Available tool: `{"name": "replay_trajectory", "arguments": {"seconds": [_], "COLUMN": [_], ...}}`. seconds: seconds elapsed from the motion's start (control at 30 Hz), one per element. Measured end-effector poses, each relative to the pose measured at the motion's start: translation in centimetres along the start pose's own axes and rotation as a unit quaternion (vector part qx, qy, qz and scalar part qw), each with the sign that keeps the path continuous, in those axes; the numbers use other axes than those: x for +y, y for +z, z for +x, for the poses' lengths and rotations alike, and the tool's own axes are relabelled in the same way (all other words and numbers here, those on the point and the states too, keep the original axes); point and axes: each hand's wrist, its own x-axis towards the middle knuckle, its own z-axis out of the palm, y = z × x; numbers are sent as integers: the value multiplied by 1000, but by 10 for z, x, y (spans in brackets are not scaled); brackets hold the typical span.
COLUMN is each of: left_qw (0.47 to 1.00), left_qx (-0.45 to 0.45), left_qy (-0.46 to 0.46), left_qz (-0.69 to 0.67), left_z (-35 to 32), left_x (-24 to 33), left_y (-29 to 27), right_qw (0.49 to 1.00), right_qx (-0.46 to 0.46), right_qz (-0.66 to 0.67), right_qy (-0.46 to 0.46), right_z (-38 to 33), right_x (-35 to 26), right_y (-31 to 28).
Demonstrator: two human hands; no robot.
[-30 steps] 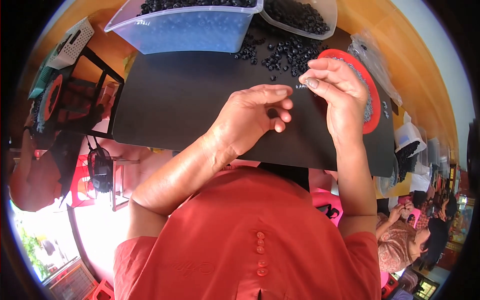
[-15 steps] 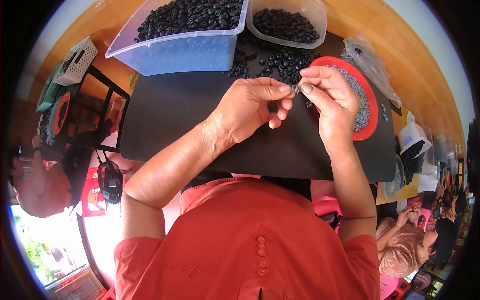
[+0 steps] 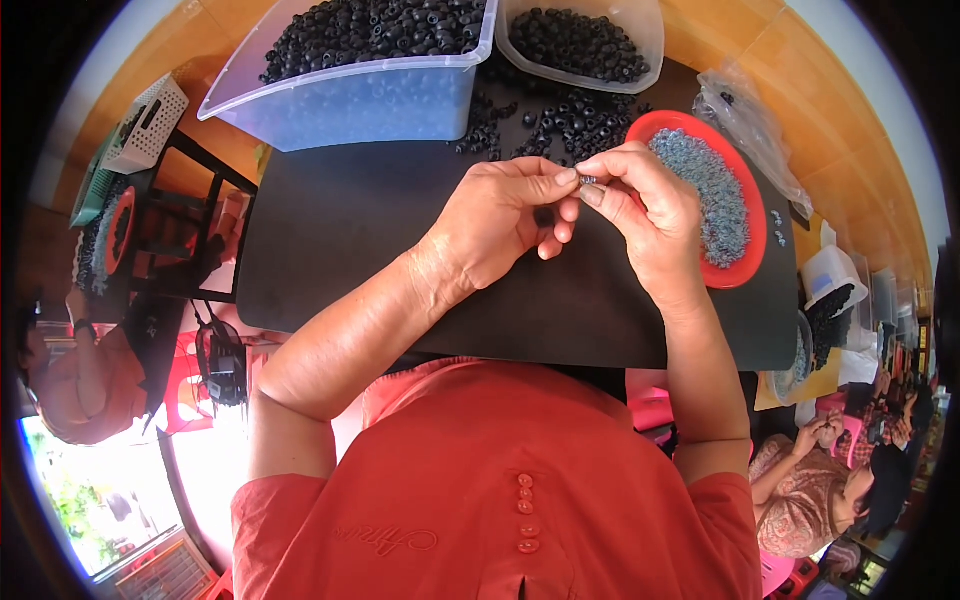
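My left hand (image 3: 490, 215) and my right hand (image 3: 655, 225) meet fingertip to fingertip above the dark table. Between the right thumb and forefinger is a small shiny ringed piece (image 3: 588, 180), its inner end touching the left thumb tip. Curled left fingers hold a small black round piece (image 3: 544, 217) against the palm. Just beyond the hands lie loose black bead-like pieces (image 3: 578, 125). Beside my right hand stands a red bowl (image 3: 752, 215) heaped with small grey-blue pieces (image 3: 705, 190).
At the table's (image 3: 350, 230) far side stand a large clear bin (image 3: 370, 105) and a smaller clear tub (image 3: 645, 70), both filled with black pieces. A plastic bag (image 3: 750, 120) lies far right. One person (image 3: 95, 385) sits at left, another (image 3: 810, 490) at right.
My right hand has shifted slightly left, its thumb and forefinger closing over the small shiny piece. More of the red bowl shows. My left hand has stayed nearly in place.
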Motion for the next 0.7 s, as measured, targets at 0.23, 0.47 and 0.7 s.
{"name": "replay_trajectory", "arguments": {"seconds": [0.23, 0.47, 0.7], "left_qw": [996, 997, 1000], "left_qx": [49, 54, 22], "left_qy": [17, 22, 5], "left_qz": [67, 42, 2], "left_z": [-2, -1, -1], "left_x": [-5, -4, -8], "left_y": [6, 3, -3], "right_qw": [987, 958, 971], "right_qx": [16, 55, 2], "right_qz": [83, 193, 176], "right_qy": [139, 207, 160], "right_z": [-3, -2, -3], "right_x": [-2, -6, -1], "right_y": [0, 5, 3]}}
